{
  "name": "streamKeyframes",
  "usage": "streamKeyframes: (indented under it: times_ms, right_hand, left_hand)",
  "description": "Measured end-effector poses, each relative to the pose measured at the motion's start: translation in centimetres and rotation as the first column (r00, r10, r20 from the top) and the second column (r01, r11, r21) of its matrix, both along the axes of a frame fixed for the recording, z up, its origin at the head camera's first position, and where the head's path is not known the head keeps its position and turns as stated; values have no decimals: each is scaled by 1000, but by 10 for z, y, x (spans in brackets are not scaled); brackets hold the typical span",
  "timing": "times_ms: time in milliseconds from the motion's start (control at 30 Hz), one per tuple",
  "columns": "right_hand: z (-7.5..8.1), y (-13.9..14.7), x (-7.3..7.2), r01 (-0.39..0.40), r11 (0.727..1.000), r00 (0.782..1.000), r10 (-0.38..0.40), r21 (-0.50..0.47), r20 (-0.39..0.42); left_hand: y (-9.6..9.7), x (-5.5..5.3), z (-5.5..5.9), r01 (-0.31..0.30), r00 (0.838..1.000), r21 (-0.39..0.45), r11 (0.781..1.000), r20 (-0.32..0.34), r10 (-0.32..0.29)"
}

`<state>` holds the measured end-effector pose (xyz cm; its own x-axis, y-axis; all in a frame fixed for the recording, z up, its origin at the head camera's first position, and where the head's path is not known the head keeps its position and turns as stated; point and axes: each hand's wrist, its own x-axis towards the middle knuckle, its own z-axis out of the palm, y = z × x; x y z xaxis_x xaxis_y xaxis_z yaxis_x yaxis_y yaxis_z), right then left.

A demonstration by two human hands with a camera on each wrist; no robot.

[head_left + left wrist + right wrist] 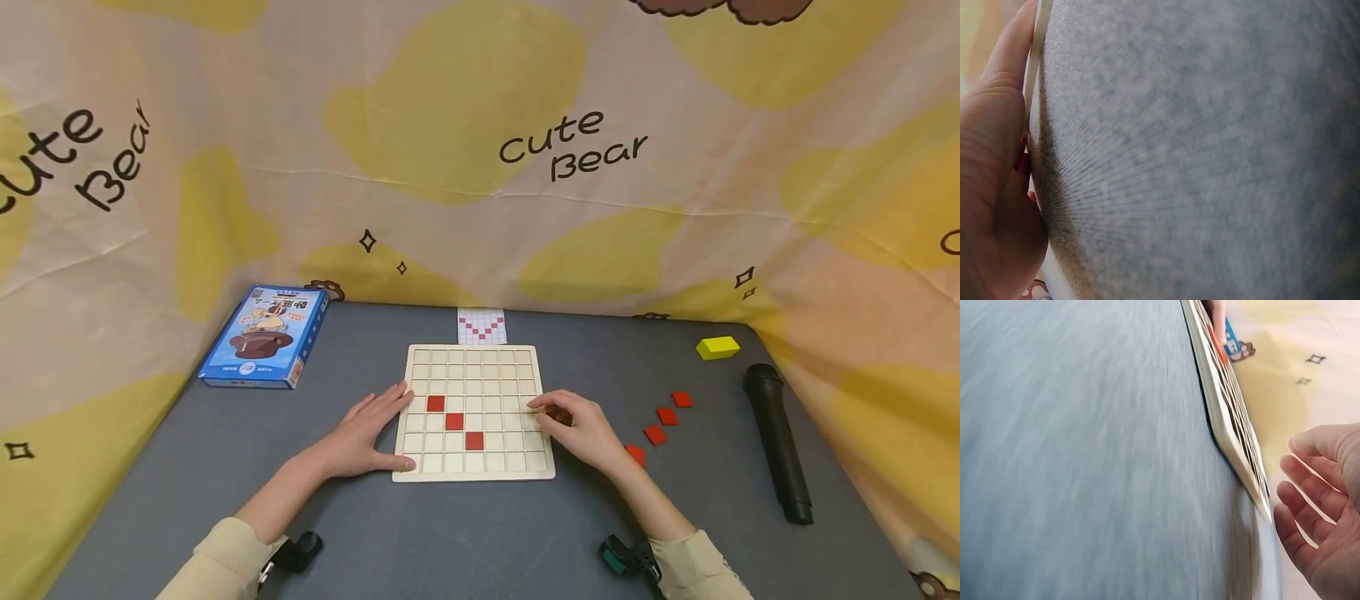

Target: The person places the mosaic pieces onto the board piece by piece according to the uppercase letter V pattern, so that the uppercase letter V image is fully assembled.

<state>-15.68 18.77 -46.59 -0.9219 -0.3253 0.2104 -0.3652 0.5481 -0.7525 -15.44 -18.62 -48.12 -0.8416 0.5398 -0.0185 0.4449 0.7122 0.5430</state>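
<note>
"Cute Bear" on backdrop cloth [450, 100]; blue box's [258, 337] print illegible. Left hand [363, 437]: straight fingers on grid board's [497, 463] left edge; three red tiles [454, 422] in cells. Right hand [581, 429] at right edge; right wrist view shows fingers loosely curved, free. V-pattern card [482, 326]: head view only.

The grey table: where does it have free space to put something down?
Free patches lie between the blue box and the grid board, beyond the left hand, and along the board's near edge, between the sleeves. Right of the board is crowded: right hand, loose red tiles, yellow block, black microphone.
</note>
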Motion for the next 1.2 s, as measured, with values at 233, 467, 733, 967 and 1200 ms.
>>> streamKeyframes:
  times_ms: [233, 467, 733, 967, 1200]
  right_hand:
    - [-1, 33, 11, 60, 997, 998, -60, 43, -2]
    - [0, 64, 27, 97, 991, 995, -95, 92, -33]
    - [0, 96, 42, 140, 982, 990, -137, 128, -32]
    - [1, 112, 50, 159, 977, 987, -154, 145, -50]
    - [0, 120, 55, 165, 967, 986, -160, 195, -43]
  left_hand:
    - [0, 0, -1, 0, 1000, 10, 1000, -13, 0]
    - [0, 0, -2, -5, 1000, 1, 1000, -2, 5]
    - [0, 0, -1, -5, 1000, 1, 1000, -1, 5]
    - [0, 1, 1, -2, 1000, 6, 1000, 7, 2]
    - [0, 1, 0, -1, 1000, 6, 1000, -5, 1]
